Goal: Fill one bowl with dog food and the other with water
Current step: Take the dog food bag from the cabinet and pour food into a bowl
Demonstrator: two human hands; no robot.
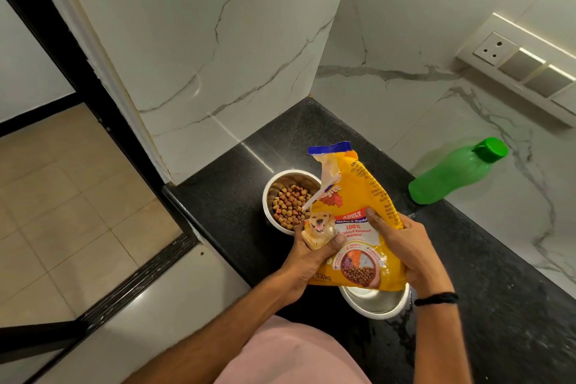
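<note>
Pink garment is showing at the bottom edge, both bare forearms reaching out over a black speckled counter. Black band is sitting on the right wrist. Near steel bowl is resting on the counter close to the body, its far half hidden under the bag; cannot tell what it is holding. Left hand is gripping the lower left corner of the yellow dog food bag, thumb pressing across the printed dog. Right hand is clasping the bag's right edge, fingers curling behind it, thumb lying on the front panel. Bag is being held above the counter, leaning away from the person, torn blue-edged top pointing toward the wall. Far steel bowl is sitting just beyond the left hand, partly behind the bag, holding a layer of brown kibble. Green bottle with green cap on is standing further right on the counter, against the marble wall. White switch panel is showing on that wall above it. Tiled floor is lying off to the left.
</note>
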